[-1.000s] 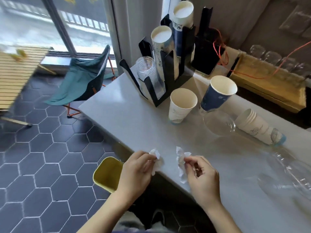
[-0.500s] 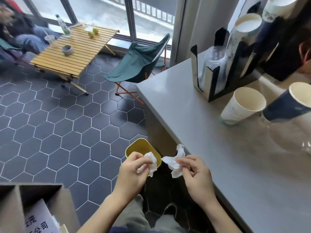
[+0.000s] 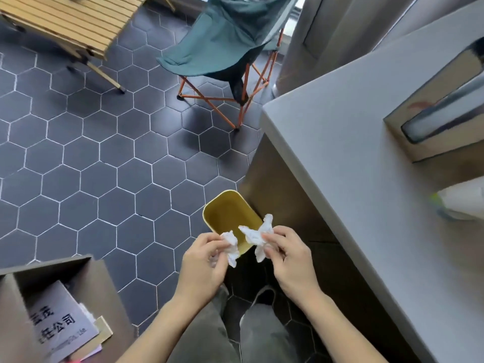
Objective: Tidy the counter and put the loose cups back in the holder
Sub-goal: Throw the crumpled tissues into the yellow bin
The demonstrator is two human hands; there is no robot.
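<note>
Over bin [image 3: 225,216], hands clutching tissue [image 3: 255,235]

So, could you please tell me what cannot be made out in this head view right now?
- Yellow plastic bin: its near rim is hidden behind the crumpled white tissues in the left hand and right hand.
- Black cup holder: blurred, cut off by the right edge.
- White paper cup: blurred, cut off by the right edge.
- Printed sheet: lettering partly blurred.
</note>
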